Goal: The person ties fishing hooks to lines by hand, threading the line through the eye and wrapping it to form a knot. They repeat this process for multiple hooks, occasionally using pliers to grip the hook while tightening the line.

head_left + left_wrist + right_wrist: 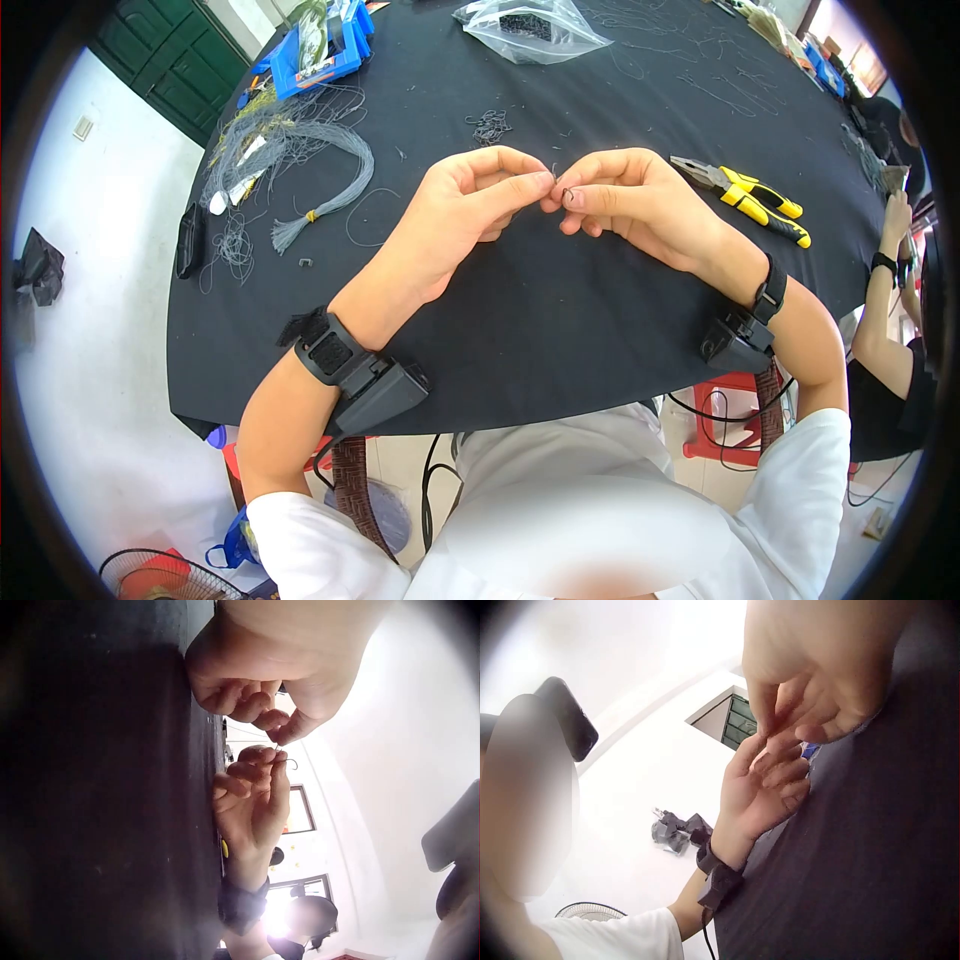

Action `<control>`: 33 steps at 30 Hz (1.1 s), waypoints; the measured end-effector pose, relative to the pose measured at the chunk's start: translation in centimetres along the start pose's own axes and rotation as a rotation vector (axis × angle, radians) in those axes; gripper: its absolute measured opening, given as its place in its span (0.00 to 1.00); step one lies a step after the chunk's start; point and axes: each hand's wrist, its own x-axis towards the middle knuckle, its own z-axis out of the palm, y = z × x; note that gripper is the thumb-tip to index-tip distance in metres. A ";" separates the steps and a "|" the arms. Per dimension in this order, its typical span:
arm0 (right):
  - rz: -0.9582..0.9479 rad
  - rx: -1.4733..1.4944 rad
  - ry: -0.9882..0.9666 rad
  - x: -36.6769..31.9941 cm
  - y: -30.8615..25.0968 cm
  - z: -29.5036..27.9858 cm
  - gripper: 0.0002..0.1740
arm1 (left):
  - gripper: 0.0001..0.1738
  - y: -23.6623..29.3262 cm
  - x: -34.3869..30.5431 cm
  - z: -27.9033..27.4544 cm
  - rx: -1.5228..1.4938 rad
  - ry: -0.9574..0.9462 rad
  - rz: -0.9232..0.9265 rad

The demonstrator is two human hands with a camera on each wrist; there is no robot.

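Note:
My left hand and right hand meet fingertip to fingertip above the black cloth. Between its thumb and index finger the right hand pinches a small fish hook, its bend sticking out past the thumb. Left thumb and index finger pinch a thin strand right beside the hook; its far end is hidden by the fingers. Behind the hands lies a small pile of dark hooks. Pliers with yellow and black handles lie right of the right hand.
Black cloth covers the table. At left lie a tied bundle of grey line, loose tangles and a black case. A blue bin and a clear plastic bag stand farther back. Another person's arm shows at right.

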 end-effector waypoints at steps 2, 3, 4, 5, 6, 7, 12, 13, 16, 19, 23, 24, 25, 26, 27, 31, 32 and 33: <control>0.000 -0.029 -0.001 0.0 -0.1 -0.1 0.12 | 0.10 0.0 0.1 -0.2 -0.008 -0.007 -0.014; -0.001 -0.044 -0.002 0.0 -0.1 -0.2 0.12 | 0.10 0.0 0.1 -0.2 -0.003 -0.008 -0.021; -0.004 -0.044 -0.003 0.0 -0.1 -0.3 0.12 | 0.10 0.1 0.1 -0.2 0.002 -0.009 -0.028; -0.007 -0.045 -0.004 0.0 0.0 -0.3 0.12 | 0.10 0.1 0.0 -0.1 0.041 0.016 -0.011; -0.011 -0.045 -0.006 0.0 0.0 -0.4 0.11 | 0.10 0.1 0.0 0.0 0.080 0.040 0.007; -0.014 -0.070 -0.011 0.0 -0.1 -0.3 0.11 | 0.11 0.1 -0.1 0.2 0.120 0.063 0.024; -0.044 -0.162 -0.015 -0.2 -0.6 -0.1 0.11 | 0.18 0.7 0.0 0.7 0.259 0.124 0.279; -0.068 -0.160 -0.012 -0.2 -0.6 -0.2 0.11 | 0.17 1.2 -0.3 0.9 0.247 0.073 0.243; -0.129 -0.182 -0.001 -0.1 -0.4 -0.3 0.10 | 0.16 0.7 -0.2 0.6 0.344 0.004 0.258; -0.172 -0.276 0.012 0.0 -0.1 -0.4 0.09 | 0.12 0.9 -0.2 0.3 0.393 0.014 0.228; -0.274 -0.443 0.029 0.0 -0.2 -0.6 0.09 | 0.10 0.9 -0.3 0.4 0.435 0.062 0.159; -0.309 -0.483 0.033 0.1 -0.2 -0.6 0.09 | 0.10 0.7 -0.3 0.4 0.440 0.065 0.157; -0.321 -0.506 0.038 0.1 -0.1 -0.7 0.08 | 0.10 0.5 -0.2 0.3 0.445 0.067 0.154; -0.334 -0.529 0.043 0.2 0.0 -0.8 0.08 | 0.10 0.4 -0.1 0.3 0.450 0.070 0.151; -0.347 -0.552 0.047 0.2 0.0 -0.8 0.08 | 0.10 0.5 -0.1 0.3 0.441 0.071 0.148; -0.347 -0.550 0.109 0.1 -0.1 -0.7 0.08 | 0.09 0.6 -0.3 0.3 0.303 0.091 0.065; -0.347 -0.552 0.131 0.1 -0.1 -0.7 0.08 | 0.09 0.7 -0.3 0.3 0.243 0.102 0.028; -0.348 -0.554 0.152 0.1 -0.1 -0.7 0.08 | 0.10 0.6 -0.3 0.3 0.161 0.124 0.020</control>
